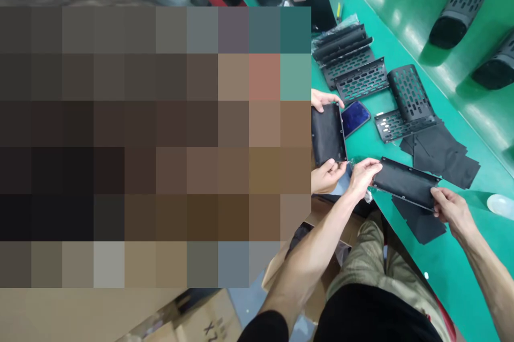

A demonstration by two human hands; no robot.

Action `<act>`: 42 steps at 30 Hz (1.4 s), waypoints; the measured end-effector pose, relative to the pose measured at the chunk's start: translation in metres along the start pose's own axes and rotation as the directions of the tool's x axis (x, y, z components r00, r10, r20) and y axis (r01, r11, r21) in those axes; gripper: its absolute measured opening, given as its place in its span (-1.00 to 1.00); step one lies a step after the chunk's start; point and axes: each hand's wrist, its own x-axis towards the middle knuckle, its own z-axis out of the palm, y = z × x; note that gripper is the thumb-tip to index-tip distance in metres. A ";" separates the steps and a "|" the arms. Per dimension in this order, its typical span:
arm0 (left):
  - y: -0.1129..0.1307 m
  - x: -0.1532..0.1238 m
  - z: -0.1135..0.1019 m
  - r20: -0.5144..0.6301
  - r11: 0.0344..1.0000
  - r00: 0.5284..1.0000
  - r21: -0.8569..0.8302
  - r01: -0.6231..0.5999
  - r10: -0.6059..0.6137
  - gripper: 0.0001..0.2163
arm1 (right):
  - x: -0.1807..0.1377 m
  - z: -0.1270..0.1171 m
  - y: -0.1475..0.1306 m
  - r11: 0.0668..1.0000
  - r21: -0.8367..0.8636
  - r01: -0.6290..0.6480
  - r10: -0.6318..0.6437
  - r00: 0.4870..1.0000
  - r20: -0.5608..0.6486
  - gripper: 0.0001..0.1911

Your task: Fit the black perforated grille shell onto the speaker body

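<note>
Both hands grip one flat black panel [405,183] over the near edge of the green desk [405,15]: the left hand [363,173] closes on its left end, the right hand [450,208] on its right end. Just left of that panel, a co-worker's hands [326,175] hold a second black panel [328,135]. Beyond the panel lie perforated grilles [361,80] and a dark blue phone [355,117].

I count two dark lined panels in hands: one [403,183] near me, one [328,134] at left. Three black slotted cylinders [466,2] stand far right. About four flat perforated grilles [361,81] lie in the middle, one curved grille [409,93], one blue phone [355,117].
</note>
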 end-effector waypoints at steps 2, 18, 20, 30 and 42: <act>0.001 0.001 -0.002 -0.006 1.000 1.000 0.022 -0.010 0.010 -0.72 | 0.000 0.001 0.000 1.000 0.004 -0.001 0.001 1.000 0.006 -0.52; -0.003 0.008 -0.011 -0.051 0.992 0.995 0.095 -0.079 0.084 -0.74 | 0.003 0.008 -0.001 0.998 -0.033 0.060 -0.059 0.998 0.030 -0.54; -0.003 0.008 -0.010 -0.046 0.992 0.995 0.094 -0.084 0.089 -0.72 | 0.003 0.009 -0.001 0.997 -0.038 0.063 -0.062 0.998 0.027 -0.54; -0.020 0.019 -0.018 -0.080 0.989 0.991 0.107 -0.101 0.110 -0.77 | 0.002 0.009 0.003 0.993 -0.070 0.098 -0.095 0.994 0.048 -0.56; -0.020 0.018 -0.016 -0.097 0.985 0.984 0.108 -0.138 0.149 -0.78 | 0.002 0.009 0.006 0.992 -0.084 0.098 -0.093 0.994 0.059 -0.57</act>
